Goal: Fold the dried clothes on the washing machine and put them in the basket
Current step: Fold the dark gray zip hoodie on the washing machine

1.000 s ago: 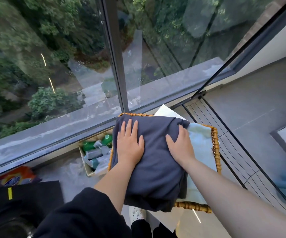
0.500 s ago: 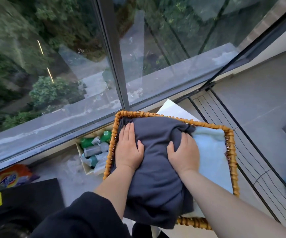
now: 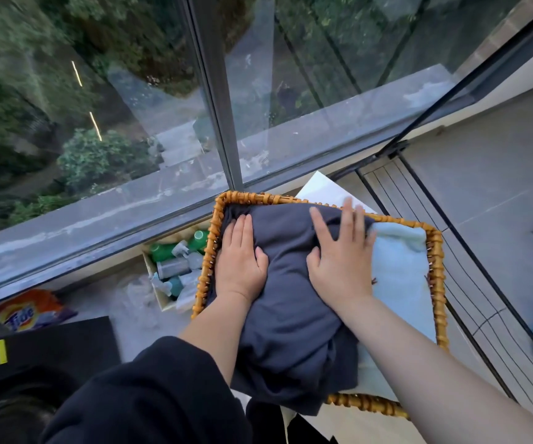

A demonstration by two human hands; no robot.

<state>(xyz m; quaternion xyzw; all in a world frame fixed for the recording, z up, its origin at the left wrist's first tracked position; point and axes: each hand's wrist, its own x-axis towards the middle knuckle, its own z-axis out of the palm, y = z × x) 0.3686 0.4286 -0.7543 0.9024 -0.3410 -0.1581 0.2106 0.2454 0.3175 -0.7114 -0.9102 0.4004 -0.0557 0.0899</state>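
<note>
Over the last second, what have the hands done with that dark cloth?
The dark cloth has been pushed down into the basket, whose far left corner now shows. The right hand, fingers curled into the cloth half a second ago, has spread flat and slid toward the far edge. The left hand stays flat on the cloth; the pale blue towel still lies underneath.

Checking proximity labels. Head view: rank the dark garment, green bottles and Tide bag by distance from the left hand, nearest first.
1. Dark garment, pressed under the left hand.
2. Green bottles, just left of the basket.
3. Tide bag, far left on the floor.
</note>
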